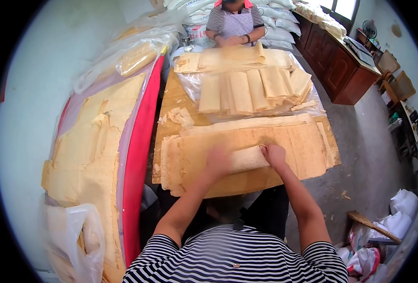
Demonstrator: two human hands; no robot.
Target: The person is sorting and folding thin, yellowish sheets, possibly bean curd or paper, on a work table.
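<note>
A stack of thin tan sheets, like dry flatbread, lies across the near part of the wooden table. On the stack rests a narrow folded sheet, paler than those beneath. My right hand grips its right end, fingers curled over the upper corner. At the other end is my left hand, blurred by motion. Whether its fingers hold the folded piece or only touch it is unclear.
Beyond lie several folded sheets on plastic film. A co-worker sits at the far side, hands over more sheets. Leftward, a red-edged surface bears large sheets and plastic bags. A broom lies at lower right.
</note>
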